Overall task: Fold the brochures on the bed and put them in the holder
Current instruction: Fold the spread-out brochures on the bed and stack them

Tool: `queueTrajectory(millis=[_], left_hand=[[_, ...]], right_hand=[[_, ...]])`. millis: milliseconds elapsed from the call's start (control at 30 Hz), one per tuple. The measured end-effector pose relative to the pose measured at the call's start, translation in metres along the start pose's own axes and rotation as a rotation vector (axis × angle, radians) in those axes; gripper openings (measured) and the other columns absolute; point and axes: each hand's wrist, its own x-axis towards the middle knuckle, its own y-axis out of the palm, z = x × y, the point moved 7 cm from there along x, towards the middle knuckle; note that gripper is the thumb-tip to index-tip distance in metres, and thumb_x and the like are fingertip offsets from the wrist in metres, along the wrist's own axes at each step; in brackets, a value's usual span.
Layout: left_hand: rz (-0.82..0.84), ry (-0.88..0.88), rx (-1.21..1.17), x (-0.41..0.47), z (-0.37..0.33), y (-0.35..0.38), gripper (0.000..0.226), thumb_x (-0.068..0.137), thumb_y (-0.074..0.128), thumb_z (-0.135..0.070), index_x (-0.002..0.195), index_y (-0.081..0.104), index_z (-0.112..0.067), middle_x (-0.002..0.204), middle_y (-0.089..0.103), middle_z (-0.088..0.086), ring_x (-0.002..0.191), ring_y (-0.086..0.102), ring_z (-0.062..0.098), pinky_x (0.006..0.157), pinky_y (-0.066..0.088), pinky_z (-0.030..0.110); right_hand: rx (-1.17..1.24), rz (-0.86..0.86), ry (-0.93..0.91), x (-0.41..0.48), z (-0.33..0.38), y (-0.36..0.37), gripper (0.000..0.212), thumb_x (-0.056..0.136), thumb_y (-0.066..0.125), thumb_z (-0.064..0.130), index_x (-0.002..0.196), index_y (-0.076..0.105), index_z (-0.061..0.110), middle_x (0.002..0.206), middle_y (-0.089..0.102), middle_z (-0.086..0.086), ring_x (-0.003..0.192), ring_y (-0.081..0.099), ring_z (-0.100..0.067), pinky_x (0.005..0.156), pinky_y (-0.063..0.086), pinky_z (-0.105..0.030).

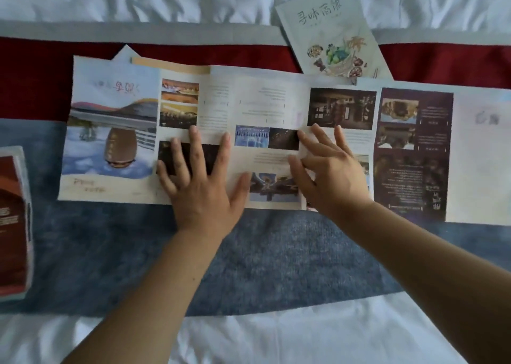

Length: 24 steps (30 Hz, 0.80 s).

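The unfolded brochure (249,106) is pressed flat on the bed runner (276,253) by the splayed left hand (201,195); a panel edge is touched, perhaps lifted, by the straight-fingered right hand (331,178); a crooked crease is risked if the sheet slips.

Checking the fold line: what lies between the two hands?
The head view shows only the middle panel of the open brochure, text and small photos, between the left hand and right hand.
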Motion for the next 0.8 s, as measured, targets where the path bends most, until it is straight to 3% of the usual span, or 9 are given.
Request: queueTrajectory(millis=[100,200,300,400,600,700,800], left_hand=[[-0.006,-0.053,-0.037,-0.013,-0.008,0.003,0.077,0.098,0.023,-0.074,0.163,0.004,-0.039,0.172,-0.001,0.012,0.156,0.002,0.045,0.117,0.011,0.070],[0.012,-0.096,-0.071,-0.032,-0.026,0.006,0.072,0.100,0.026,-0.065,0.163,0.004,-0.039,0.172,-0.002,0.013,0.156,0.005,0.046,0.116,0.015,0.068],[0.029,-0.074,-0.093,-0.042,-0.033,0.003,0.065,0.102,0.031,-0.057,0.162,0.013,-0.041,0.173,0.003,0.010,0.155,0.014,0.043,0.111,0.017,0.062],[-0.014,-0.056,-0.106,-0.040,-0.006,-0.005,0.060,0.103,0.034,-0.052,0.161,0.025,-0.039,0.172,0.012,0.000,0.153,0.023,0.031,0.112,0.019,0.054],[-0.012,-0.127,-0.117,-0.037,0.065,-0.009,0.068,0.102,0.030,-0.064,0.163,0.014,-0.038,0.173,-0.002,0.004,0.159,0.002,0.033,0.123,0.010,0.057],[-0.014,-0.252,-0.109,-0.037,0.103,-0.018,0.078,0.096,0.029,-0.074,0.163,0.010,-0.040,0.172,-0.005,0.011,0.157,0.001,0.040,0.121,0.012,0.061],[-0.051,-0.435,-0.204,-0.045,0.142,-0.031,0.089,0.094,0.040,-0.075,0.164,0.011,-0.029,0.171,0.003,0.018,0.156,0.009,0.043,0.117,0.018,0.065]], right_hand=[[0.045,0.022,0.109,0.002,0.017,0.014,0.024,0.102,0.055,0.028,0.119,0.066,0.015,0.161,0.039,-0.014,0.156,0.021,-0.037,0.128,0.016,-0.054],[0.020,0.095,0.196,0.009,0.033,0.032,0.046,0.103,0.046,0.037,0.146,0.043,0.022,0.170,0.013,-0.014,0.159,-0.003,-0.038,0.129,0.004,-0.054],[-0.064,0.126,0.187,0.014,0.043,0.043,0.062,0.102,0.026,0.050,0.161,0.026,0.029,0.172,-0.005,-0.015,0.157,-0.014,-0.038,0.128,-0.004,-0.052],[-0.122,0.127,0.151,0.011,0.039,0.046,0.061,0.106,0.024,0.052,0.164,0.015,0.036,0.173,-0.012,-0.010,0.157,-0.017,-0.034,0.129,-0.004,-0.049],[-0.217,0.150,0.141,0.000,0.034,0.056,0.065,0.106,0.017,0.062,0.163,-0.008,0.043,0.171,-0.024,-0.005,0.157,-0.022,-0.028,0.129,-0.005,-0.048],[-0.275,0.148,0.167,-0.004,0.038,0.061,0.069,0.104,0.015,0.067,0.162,-0.013,0.042,0.170,-0.024,-0.008,0.157,-0.020,-0.031,0.128,-0.002,-0.051],[-0.277,0.145,0.198,-0.007,0.044,0.067,0.070,0.103,0.013,0.067,0.162,-0.012,0.040,0.170,-0.024,-0.009,0.157,-0.020,-0.032,0.128,-0.002,-0.053]])
